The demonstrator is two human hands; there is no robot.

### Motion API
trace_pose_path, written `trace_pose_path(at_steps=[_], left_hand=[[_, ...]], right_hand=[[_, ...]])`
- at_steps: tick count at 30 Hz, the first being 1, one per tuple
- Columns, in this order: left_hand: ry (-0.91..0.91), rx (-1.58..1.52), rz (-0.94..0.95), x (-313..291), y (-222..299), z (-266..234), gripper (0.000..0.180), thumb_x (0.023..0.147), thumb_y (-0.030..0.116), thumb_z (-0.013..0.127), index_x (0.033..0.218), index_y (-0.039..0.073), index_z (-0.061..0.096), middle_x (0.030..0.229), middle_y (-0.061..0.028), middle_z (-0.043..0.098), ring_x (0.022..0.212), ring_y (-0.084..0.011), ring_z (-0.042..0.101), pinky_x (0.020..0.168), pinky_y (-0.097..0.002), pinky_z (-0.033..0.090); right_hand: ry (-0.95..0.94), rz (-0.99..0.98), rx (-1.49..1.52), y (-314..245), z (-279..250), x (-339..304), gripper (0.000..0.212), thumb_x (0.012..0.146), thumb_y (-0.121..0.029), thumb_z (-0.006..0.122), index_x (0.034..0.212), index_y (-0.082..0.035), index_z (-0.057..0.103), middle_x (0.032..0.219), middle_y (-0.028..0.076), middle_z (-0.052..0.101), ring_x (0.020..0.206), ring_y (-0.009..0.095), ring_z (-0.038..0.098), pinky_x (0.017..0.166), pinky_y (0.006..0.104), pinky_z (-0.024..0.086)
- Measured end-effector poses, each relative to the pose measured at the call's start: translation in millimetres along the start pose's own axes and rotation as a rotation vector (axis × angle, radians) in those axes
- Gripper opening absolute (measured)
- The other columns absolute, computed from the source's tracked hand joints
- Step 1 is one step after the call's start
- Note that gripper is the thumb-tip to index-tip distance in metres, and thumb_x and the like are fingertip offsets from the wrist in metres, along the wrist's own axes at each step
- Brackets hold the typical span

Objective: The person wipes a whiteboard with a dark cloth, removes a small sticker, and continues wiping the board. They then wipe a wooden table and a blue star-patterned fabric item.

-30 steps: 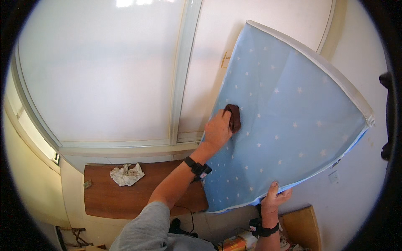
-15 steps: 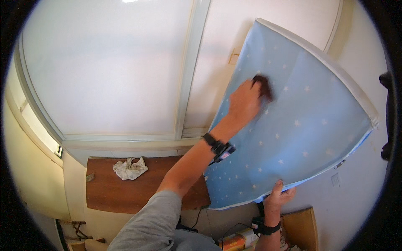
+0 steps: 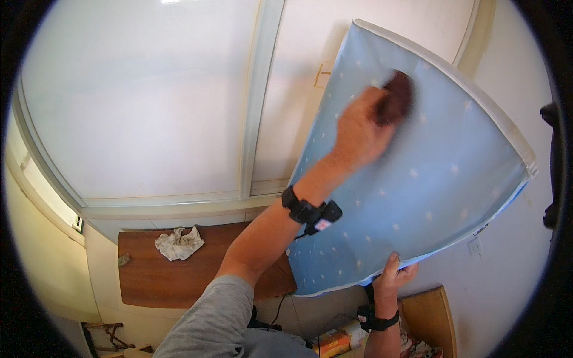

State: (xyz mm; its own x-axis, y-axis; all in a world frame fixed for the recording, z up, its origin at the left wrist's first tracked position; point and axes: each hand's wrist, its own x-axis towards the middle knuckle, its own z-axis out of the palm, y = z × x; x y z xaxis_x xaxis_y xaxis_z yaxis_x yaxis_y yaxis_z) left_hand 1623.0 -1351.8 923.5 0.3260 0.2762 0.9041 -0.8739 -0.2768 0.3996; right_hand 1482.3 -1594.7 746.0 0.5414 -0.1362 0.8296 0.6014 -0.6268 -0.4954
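A large light blue panel [image 3: 430, 179] with white stars and a pale border stands tilted on the right, against a sliding door. My left hand [image 3: 364, 128] is closed on a dark brown oval brush [image 3: 396, 98], held to the upper part of the starry surface. Motion smears the brush, and its underside is hidden. At the panel's lower edge, my right hand [image 3: 394, 277] grips the rim, its thumb on the front and its fingers partly behind. Each wrist wears a black strap with a small device.
A brown wooden board [image 3: 179, 283] lies low on the left, with a crumpled whitish cloth [image 3: 179, 243] on it. White sliding doors [image 3: 143, 107] rise behind. A wooden box-like piece [image 3: 428, 319] and an orange package [image 3: 334, 342] sit below my right arm.
My left hand has moved the brush up and to the right across the panel. My right hand keeps its hold on the lower edge. The whole view has shifted slightly.
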Motion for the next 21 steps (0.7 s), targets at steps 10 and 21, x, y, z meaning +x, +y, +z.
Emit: trace_pose_path(at_steps=[10, 21], left_hand=[[-0.437, -0.004, 0.041, -98, 49, -29, 0.033, 0.075, 0.005, 0.071, 0.106, 0.003, 0.060, 0.100, -0.0174, 0.060, 0.090, -0.0438, 0.061, 0.077, -0.0442, 0.053], [-0.546, -0.074, -0.398, -187, -38, -95, 0.030, 0.080, 0.008, 0.074, 0.108, 0.004, 0.064, 0.102, -0.0184, 0.064, 0.094, -0.0401, 0.062, 0.083, -0.0433, 0.052]], right_hand=[[0.089, -0.051, -0.005, 7, 7, -4, 0.032, 0.093, -0.021, 0.066, 0.113, 0.004, 0.063, 0.101, 0.014, 0.064, 0.089, 0.027, 0.059, 0.081, 0.0426, 0.049], [0.072, 0.107, 0.105, 7, 2, -6, 0.035, 0.091, -0.025, 0.067, 0.109, 0.003, 0.060, 0.098, 0.012, 0.061, 0.085, 0.021, 0.056, 0.074, 0.0398, 0.050]])
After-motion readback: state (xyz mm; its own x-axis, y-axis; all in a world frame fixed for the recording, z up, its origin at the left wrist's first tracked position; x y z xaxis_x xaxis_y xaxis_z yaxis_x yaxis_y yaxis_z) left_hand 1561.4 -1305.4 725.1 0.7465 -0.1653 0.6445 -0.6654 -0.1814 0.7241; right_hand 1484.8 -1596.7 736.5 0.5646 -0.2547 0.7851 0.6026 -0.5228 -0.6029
